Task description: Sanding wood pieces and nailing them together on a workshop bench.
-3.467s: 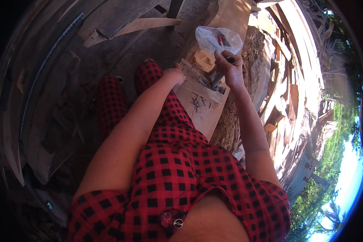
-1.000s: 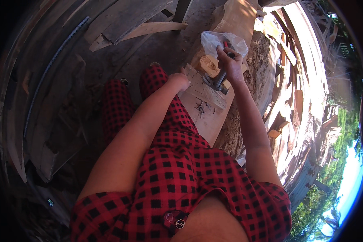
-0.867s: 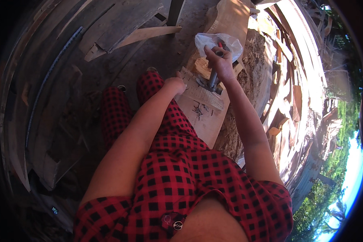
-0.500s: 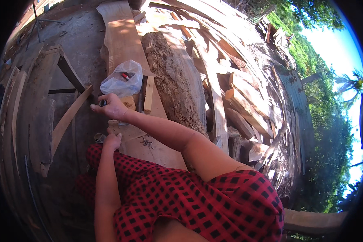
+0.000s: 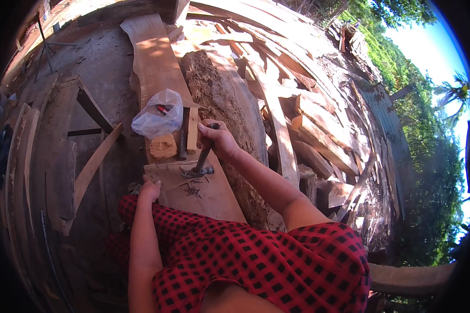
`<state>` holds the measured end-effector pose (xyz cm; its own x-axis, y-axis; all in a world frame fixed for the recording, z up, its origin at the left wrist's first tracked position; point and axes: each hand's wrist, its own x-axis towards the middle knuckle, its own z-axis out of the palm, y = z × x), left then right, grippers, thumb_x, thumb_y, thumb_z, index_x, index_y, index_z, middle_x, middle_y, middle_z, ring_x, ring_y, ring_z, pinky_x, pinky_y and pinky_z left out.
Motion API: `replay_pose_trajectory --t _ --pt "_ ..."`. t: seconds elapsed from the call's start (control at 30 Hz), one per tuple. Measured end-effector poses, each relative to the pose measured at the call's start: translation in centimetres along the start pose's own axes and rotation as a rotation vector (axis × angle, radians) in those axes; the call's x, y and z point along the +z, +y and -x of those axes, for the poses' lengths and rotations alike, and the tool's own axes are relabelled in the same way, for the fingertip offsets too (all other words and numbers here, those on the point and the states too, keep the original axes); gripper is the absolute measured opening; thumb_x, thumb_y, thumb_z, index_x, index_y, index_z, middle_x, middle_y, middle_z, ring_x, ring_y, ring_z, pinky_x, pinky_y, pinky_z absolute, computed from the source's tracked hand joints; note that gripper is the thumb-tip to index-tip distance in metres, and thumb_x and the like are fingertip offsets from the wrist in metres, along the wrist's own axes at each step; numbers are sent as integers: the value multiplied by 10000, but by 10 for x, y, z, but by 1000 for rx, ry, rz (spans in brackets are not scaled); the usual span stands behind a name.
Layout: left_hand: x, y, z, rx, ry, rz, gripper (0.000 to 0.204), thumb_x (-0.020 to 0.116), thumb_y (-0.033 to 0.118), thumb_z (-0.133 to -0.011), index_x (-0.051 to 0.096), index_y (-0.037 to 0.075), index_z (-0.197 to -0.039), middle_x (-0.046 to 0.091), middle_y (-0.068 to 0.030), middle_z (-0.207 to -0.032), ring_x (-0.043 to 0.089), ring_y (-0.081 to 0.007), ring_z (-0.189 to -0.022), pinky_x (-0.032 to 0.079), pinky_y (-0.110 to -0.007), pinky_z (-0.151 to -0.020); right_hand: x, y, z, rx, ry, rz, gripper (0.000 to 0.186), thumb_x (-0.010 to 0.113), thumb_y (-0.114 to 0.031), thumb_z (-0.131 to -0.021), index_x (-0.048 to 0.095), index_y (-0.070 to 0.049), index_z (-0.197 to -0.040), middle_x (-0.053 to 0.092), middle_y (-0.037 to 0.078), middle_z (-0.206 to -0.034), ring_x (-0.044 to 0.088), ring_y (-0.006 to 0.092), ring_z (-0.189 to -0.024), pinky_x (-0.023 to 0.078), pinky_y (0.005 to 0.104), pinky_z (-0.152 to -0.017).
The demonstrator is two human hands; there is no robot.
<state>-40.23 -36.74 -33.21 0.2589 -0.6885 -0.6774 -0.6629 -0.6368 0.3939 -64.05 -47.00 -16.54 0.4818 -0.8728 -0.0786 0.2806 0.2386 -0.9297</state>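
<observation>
My right hand is closed round the handle of a claw hammer, whose head is low by the right end of a small pale board. Dark specks that look like nails dot that board. At its left end my left hand grips the edge, with some fingers hidden. A small pile of loose nails lies just nearer than the hammer head, on the wide plank in front of me. Beyond the small board sits a cut wood block.
A clear plastic bag with a red and black item stands behind the block. Next to it lie a dark tool handle and a wood strip. A rough-barked slab and piled timber lie right; a wooden frame stands left.
My right hand has swung from the left side across to the right, bringing the hammer head down beside the small board. The left hand stays at the board's left end.
</observation>
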Motion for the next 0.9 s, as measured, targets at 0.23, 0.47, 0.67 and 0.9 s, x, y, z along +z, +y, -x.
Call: replay_pose_trajectory --t 0.23,0.47,0.67,0.9 --pt "-1 7 0 -3 -13 -14 840 450 396 -897 -39 -72 -1394 637 -245 -903 625 -272 -583 499 -349 -572 32 19 21 163 -160 438 324 630 -291 -862 554 -53 -654 485 -23 -561 444 44 -494 328 219 -446" --pt "-4 6 5 16 -4 -22 831 459 394 -889 -7 -70 -1397 593 -258 -1078 616 -333 -927 474 -359 -821 44 70 25 200 -214 564 357 643 -322 -850 537 -50 -643 446 -48 -532 412 33 -478 326 223 -445" --pt "-2 -2 11 -25 -44 -7 828 463 390 -886 -3 -62 -1400 515 -273 -1212 527 -341 -1124 410 -364 -947 53 65 28 272 -233 573 364 645 -323 -847 525 -55 -631 449 -41 -530 426 40 -478 328 228 -431" --pt "1 1 -3 -2 -40 24 842 468 411 -885 -5 -47 -1409 480 -238 -1276 495 -352 -1161 381 -398 -981 59 38 14 218 -122 642 344 626 -329 -857 574 -58 -653 487 -26 -533 461 46 -481 347 218 -438"
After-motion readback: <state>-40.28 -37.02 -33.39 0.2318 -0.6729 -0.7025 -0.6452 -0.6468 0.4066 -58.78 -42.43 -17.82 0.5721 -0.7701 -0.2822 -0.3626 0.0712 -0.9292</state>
